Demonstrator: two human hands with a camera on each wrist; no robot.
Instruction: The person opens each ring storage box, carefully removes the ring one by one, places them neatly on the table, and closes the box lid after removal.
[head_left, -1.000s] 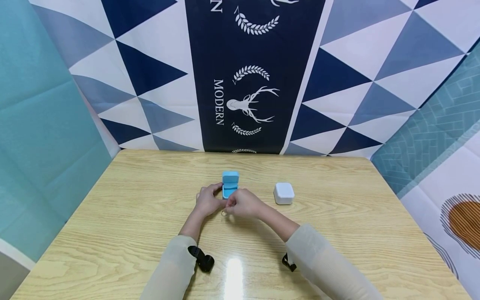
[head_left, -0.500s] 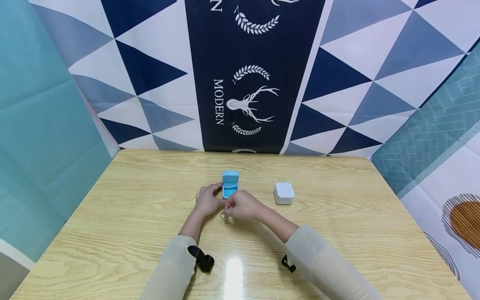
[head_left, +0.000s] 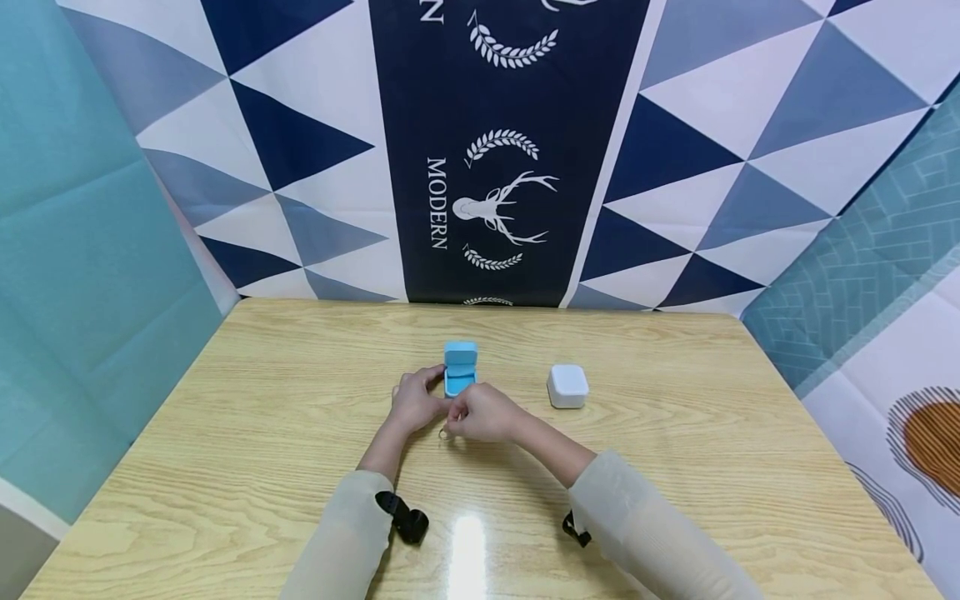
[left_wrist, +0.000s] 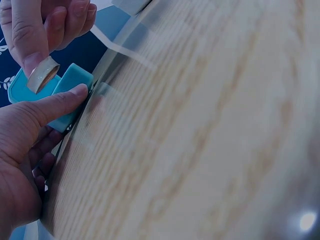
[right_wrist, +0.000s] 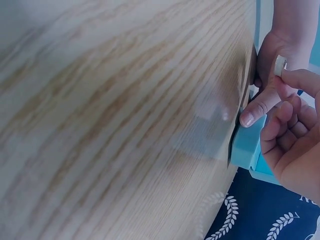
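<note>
A small blue ring box (head_left: 461, 353) stands on the table with its lid raised. My left hand (head_left: 415, 403) holds it from the left, the thumb along its near side and the fingers at its far left. In the left wrist view the thumb lies on the base of the ring box (left_wrist: 75, 80). My right hand (head_left: 487, 413) pinches a thin, light metallic ring (right_wrist: 280, 65) between thumb and index finger, just in front of the box and above the table. Its other fingers are curled. This hand covers part of the box's inside in the head view.
A white rounded cube-like box (head_left: 568, 386) stands on the wooden table (head_left: 645, 467) to the right of the hands. A patterned cloth (head_left: 495, 158) hangs behind the table's far edge.
The right hand has shifted very slightly toward the person, with the ring still pinched. My left hand and the ring box have stayed where they were.
</note>
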